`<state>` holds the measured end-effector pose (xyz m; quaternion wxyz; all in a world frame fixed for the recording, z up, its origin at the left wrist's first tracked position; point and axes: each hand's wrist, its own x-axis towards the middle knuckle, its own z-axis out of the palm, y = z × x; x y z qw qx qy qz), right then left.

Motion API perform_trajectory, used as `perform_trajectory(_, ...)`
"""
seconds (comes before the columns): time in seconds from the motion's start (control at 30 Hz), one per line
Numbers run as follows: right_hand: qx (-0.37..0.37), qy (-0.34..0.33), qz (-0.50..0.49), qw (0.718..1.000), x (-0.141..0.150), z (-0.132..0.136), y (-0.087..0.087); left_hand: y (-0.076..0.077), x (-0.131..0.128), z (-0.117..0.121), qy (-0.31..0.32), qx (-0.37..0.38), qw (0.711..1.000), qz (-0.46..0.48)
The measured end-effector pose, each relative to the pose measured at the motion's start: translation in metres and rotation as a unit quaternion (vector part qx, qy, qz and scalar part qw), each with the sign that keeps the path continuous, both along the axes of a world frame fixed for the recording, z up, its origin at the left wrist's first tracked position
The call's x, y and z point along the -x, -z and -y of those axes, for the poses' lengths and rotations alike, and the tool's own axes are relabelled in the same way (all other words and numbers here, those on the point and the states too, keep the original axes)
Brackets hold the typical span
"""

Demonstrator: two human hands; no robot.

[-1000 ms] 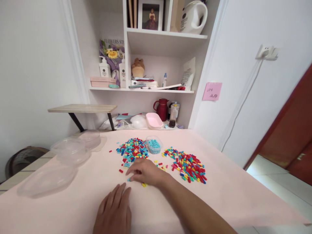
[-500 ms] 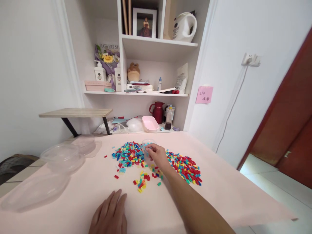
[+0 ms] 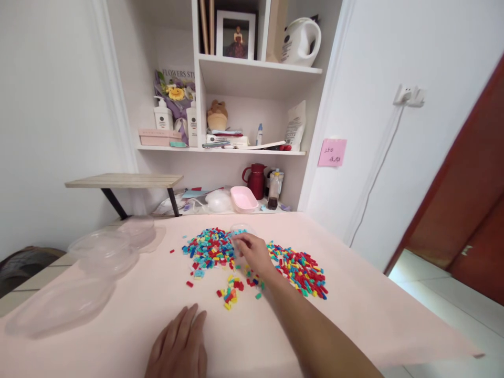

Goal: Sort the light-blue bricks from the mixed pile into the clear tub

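Note:
My right hand (image 3: 254,254) reaches to the middle of the table, its fingers pinched together at a small clear plastic container (image 3: 241,227). What the fingertips hold, if anything, is too small to make out. On the left of the container spreads a pile of small coloured toy bricks (image 3: 210,247), many of them blue and red. A second pile of bricks (image 3: 303,270), mostly red, yellow and green, lies to the right beyond my wrist. Loose bricks (image 3: 230,294) lie nearer to me. Flat on the table near the front edge rests my left hand (image 3: 179,344), fingers stretched out and holding nothing.
Several clear plastic containers (image 3: 104,252) stand along the left of the pink-covered table (image 3: 354,315). A small wooden stand (image 3: 124,181) rises behind them. At the back are a pink basin (image 3: 244,199), a red jug (image 3: 256,181) and a bottle (image 3: 274,191).
The view has shifted slightly. My right hand stays by the clear container with its fingertips moved only a little; my left hand has not visibly moved on the table.

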<state>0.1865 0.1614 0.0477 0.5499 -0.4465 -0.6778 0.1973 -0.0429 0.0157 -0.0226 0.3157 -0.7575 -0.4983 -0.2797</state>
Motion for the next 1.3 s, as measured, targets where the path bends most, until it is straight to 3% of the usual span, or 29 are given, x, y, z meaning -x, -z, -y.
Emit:
perform_trajectory(0.1, -0.067, -0.086, 0.102, 0.989, 0.016, 0.013, -0.003, -0.004, 0.003, -0.002, 0.024, -0.041, 0.998, -0.028)
perform_trajectory(0.23, -0.112, -0.196, 0.222, 0.949, 0.042, 0.030, -0.004, -0.013, -0.001, -0.001, 0.032, -0.072, 0.997, -0.017)
perform_trajectory(0.43, -0.081, -0.214, 0.377, 0.897, 0.063, 0.038, 0.007, -0.016, -0.004, 0.001, 0.035, -0.077, 0.996, -0.010)
perform_trajectory(0.5, -0.070, -0.226, 0.363, 0.901, 0.060, 0.035, 0.010, -0.013, -0.002, 0.000, 0.034, -0.070, 0.997, -0.008)
perform_trajectory(0.6, -0.016, -0.224, 0.272, 0.936, 0.050, 0.029, 0.011, -0.008, 0.000, -0.001, 0.032, -0.050, 0.998, -0.003)
perform_trajectory(0.7, 0.040, -0.181, 0.179, 0.966, 0.039, 0.024, 0.007, -0.003, -0.001, -0.001, 0.028, -0.035, 0.999, 0.021)
perform_trajectory(0.77, 0.029, -0.146, 0.164, 0.975, 0.034, 0.023, 0.003, -0.002, -0.002, -0.001, 0.027, -0.032, 0.999, 0.030)
perform_trajectory(1.0, 0.025, -0.149, 0.212, 0.966, 0.027, 0.021, -0.003, -0.011, -0.003, 0.001, 0.038, -0.050, 0.998, 0.017)
perform_trajectory(1.3, 0.052, -0.086, 0.313, 0.945, 0.028, 0.020, 0.004, -0.003, -0.003, 0.000, 0.033, -0.030, 0.998, 0.033)
